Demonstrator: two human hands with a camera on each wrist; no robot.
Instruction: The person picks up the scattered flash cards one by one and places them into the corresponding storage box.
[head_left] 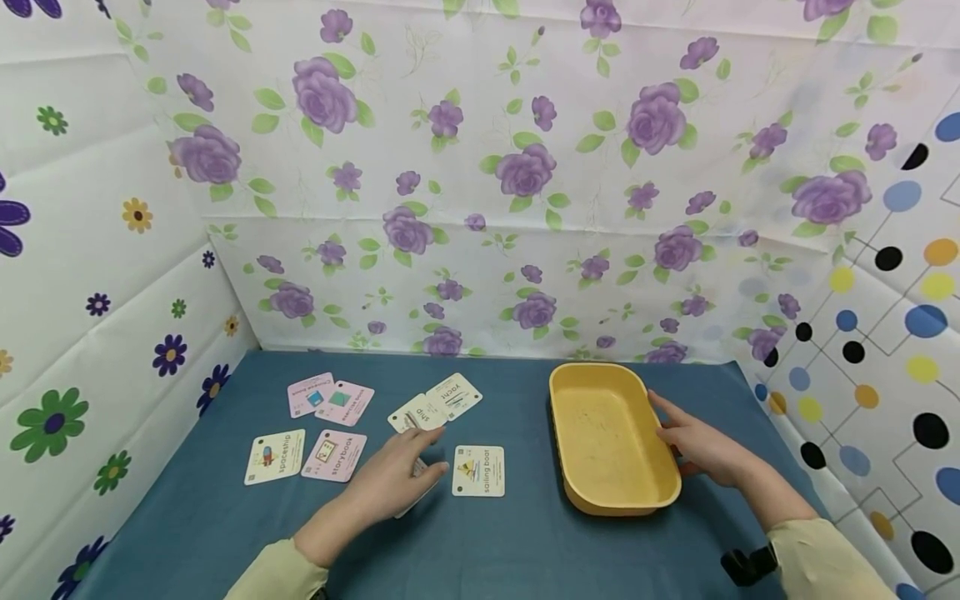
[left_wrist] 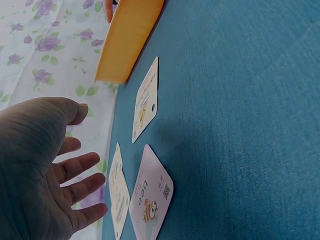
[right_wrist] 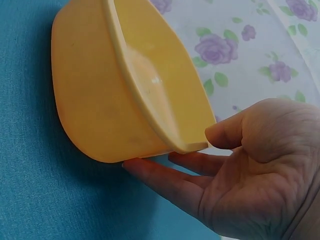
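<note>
My left hand (head_left: 390, 479) hovers over the cards, fingers apart and relaxed, with nothing between them. Beneath it lies a pink card with a bee (left_wrist: 150, 200), mostly hidden by the hand in the head view. Just right of that hand is a white sailing boat card (head_left: 478, 472); beyond its fingertips, the ship card (head_left: 416, 413) and yacht card (head_left: 454, 396) touch or overlap. On the right, a yellow plastic basin (head_left: 611, 442) stands on the table. My right hand (right_wrist: 260, 165) grips the basin's right side, thumb at the rim and fingers against the outer wall.
A spaceship card (head_left: 274, 457) and a pink storybook card (head_left: 334, 456) lie at the left, with two overlapping pink cards (head_left: 345, 403) behind them. Blue cloth (head_left: 517, 550) covers the table. A floral curtain (head_left: 480, 167) rises at its back edge, with patterned sheets at both sides.
</note>
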